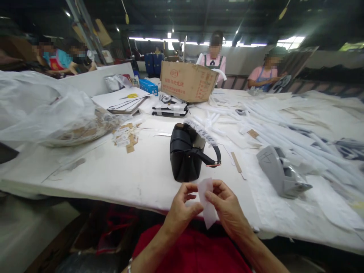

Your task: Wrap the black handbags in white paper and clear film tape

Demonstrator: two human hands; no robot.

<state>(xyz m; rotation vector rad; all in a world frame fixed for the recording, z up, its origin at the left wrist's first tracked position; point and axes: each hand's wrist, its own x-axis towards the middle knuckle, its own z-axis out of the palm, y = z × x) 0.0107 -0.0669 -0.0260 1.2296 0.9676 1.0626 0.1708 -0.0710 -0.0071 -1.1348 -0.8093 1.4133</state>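
A strip of thin white paper (208,208) is held upright at the table's front edge. My right hand (227,206) pinches it between thumb and fingers. On the paper's other side is my left hand (183,206), its fingers curled and the fingertips at the paper's left edge; whether they grip it I cannot tell. Just beyond both hands stands a black handbag (185,163) with a buckled strap (217,157) at its right. White wrapping (200,131) covers part of the bag's handle.
A grey tape dispenser (274,170) stands at the right, near white wrapping strips. Small tags (126,138) lie left of the bag, beside a large plastic bag (42,110). Farther back are a cardboard box (184,81), yellow scissors (131,96) and several people working.
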